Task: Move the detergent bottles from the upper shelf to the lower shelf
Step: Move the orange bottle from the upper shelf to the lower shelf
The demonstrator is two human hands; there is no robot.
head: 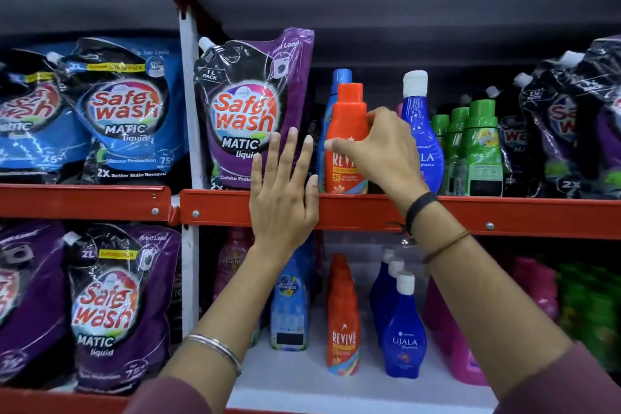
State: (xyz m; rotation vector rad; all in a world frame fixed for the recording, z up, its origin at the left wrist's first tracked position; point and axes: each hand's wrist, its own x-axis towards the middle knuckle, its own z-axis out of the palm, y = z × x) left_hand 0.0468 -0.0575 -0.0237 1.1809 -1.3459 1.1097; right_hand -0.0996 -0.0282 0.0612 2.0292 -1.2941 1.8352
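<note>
Where "REVIVE" shows, orange bottle (346,141)

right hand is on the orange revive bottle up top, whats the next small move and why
Probably lift it clear and bring it down. The right hand already wraps the orange Revive bottle at the upper shelf's front edge, and matching bottles stand on the lower shelf.

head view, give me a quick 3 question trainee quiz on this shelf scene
1. True or false: the right hand grips the orange Revive bottle on the upper shelf.
2. What does the open left hand rest against?
3. Which stands nearer the orange bottle on the lower shelf: A) pink bottle B) blue Ujala bottle?

Key: 1 true. 2 the purple Safewash pouch and shelf edge. 3 B.
</note>
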